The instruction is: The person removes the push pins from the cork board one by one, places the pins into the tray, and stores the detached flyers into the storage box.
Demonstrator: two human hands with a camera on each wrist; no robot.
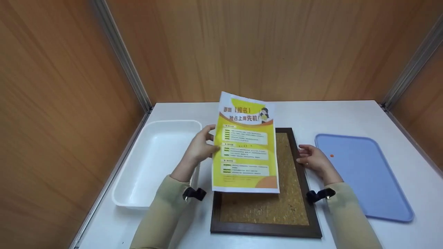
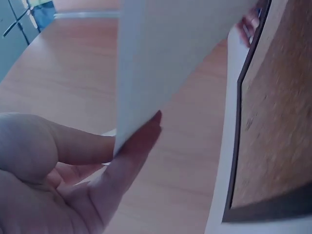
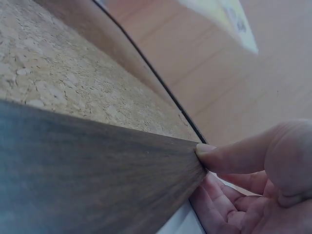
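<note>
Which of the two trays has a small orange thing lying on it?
The flat blue tray right of the cork board; the deep white tray on the left shows nothing inside.

The dark wooden frame (image 3: 92, 175) of a cork board fills the lower left of the picture, running as a broad band from the left edge to just right of centre. Above it, in the upper left, lies the speckled cork surface (image 3: 73, 78). The right hand (image 3: 253, 185) sits in the lower right, one fingertip (image 3: 207, 151) pressed against the frame's edge, the other fingers curled beneath. A yellow printed sheet (image 3: 229, 19) shows blurred at the top right, against orange-brown wood panelling (image 3: 273, 83).
</note>
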